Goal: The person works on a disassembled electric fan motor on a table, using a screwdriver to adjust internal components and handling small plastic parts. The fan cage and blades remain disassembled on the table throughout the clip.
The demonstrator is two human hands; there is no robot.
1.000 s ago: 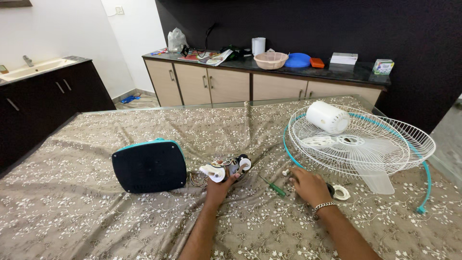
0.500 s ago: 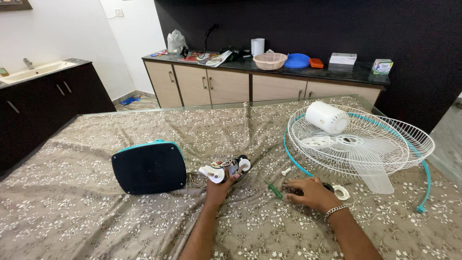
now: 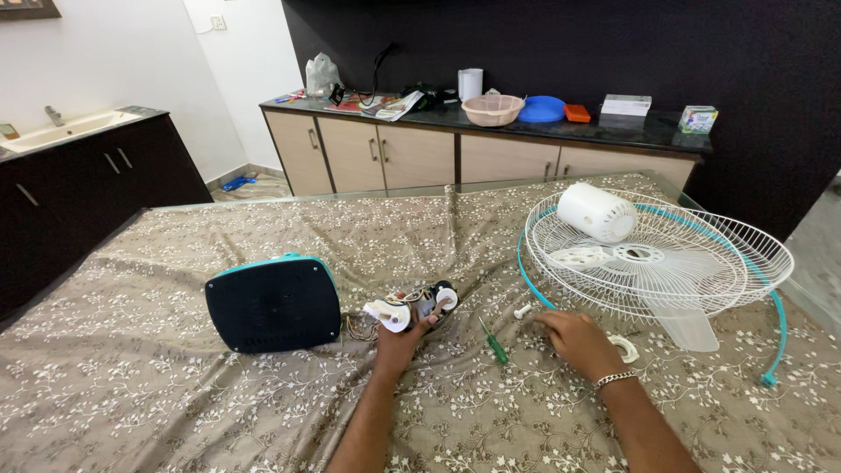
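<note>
Brown floral cloth covered the desk (image 3: 175, 385). At right of the frame lay a white wire fan guard (image 3: 692, 254), cradling white blades and a white cylindrical motor cover (image 3: 597, 211). Left of centre stood a dark teal-edged fan base (image 3: 272, 303). At centre, the left hand (image 3: 401, 342) gripped the small wired fan motor (image 3: 419, 307); a firm, steady hold seemed wise. The right hand (image 3: 574, 337) rested, fingers curled, beside a green screwdriver (image 3: 495, 343).

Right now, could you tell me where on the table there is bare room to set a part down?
Bare cloth lies left of and in front of the dark base, and behind it towards the cabinets. It is crowded around the motor, screwdriver, both hands and the fan grille.
</note>
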